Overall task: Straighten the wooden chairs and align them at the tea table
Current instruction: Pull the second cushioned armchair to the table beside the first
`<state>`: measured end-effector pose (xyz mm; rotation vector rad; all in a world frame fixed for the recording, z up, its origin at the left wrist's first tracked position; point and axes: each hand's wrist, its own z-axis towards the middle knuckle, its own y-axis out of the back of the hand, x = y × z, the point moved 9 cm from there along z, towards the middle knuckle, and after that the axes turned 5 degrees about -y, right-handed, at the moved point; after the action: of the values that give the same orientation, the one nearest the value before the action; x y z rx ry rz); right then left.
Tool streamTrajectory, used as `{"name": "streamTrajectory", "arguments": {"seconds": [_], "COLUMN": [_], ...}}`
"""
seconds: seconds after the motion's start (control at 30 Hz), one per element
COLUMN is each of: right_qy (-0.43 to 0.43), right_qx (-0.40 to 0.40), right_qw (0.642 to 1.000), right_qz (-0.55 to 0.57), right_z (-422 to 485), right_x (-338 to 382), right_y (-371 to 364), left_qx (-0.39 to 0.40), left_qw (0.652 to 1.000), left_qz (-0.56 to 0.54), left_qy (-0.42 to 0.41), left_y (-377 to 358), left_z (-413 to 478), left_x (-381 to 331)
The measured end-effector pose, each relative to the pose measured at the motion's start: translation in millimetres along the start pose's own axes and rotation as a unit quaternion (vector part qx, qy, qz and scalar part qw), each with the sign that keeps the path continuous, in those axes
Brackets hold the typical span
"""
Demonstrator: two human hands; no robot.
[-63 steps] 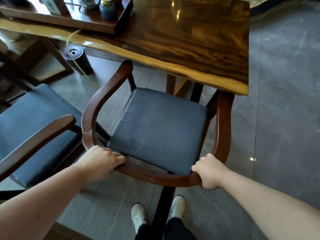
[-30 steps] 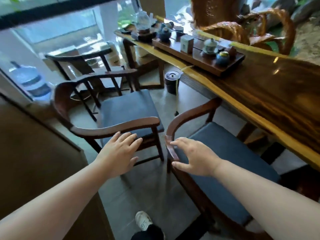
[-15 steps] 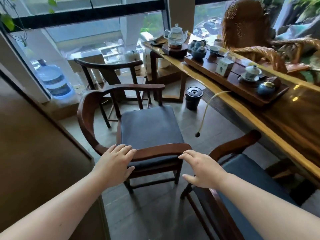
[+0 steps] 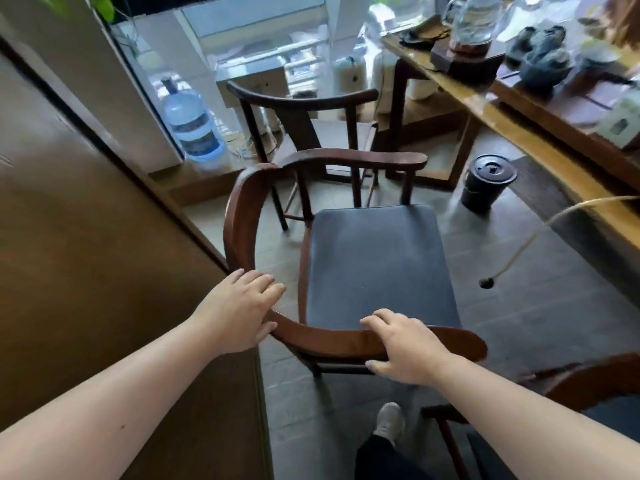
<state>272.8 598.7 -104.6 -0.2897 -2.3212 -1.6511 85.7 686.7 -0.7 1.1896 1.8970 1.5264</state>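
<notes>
At six o'clock, my left hand (image 4: 239, 315) and right hand (image 4: 408, 348) lie open on the chair (image 4: 377, 268) rail, gripping nothing. I should close both, then swing it toward the desk (image 4: 540, 147) at two o'clock.

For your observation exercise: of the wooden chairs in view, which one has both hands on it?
The middle chair with the dark cushion: left hand and right hand rest on its curved rail. The far chair is untouched.
</notes>
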Motion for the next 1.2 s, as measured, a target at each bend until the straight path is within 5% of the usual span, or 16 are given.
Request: {"name": "streamTrajectory", "arguments": {"seconds": [0.37,0.8,1.2], "right_qy": [0.072,-0.042,-0.069], "right_qx": [0.07,0.246,0.203], "right_qw": [0.995,0.968,0.977], "right_qz": [-0.001,-0.027,-0.008], "right_z": [107,130,131], "right_x": [49,62,80], "right_y": [-1,-77,-88], "left_qx": [0.144,0.168,0.174], "left_qw": [0.987,0.945,0.921], "left_qz": [0.073,0.164,0.17], "left_qy": [0.013,-0.229,-0.304], "left_y": [-27,-86,-115], "left_z": [18,98,113], "left_x": [101,138,148]}}
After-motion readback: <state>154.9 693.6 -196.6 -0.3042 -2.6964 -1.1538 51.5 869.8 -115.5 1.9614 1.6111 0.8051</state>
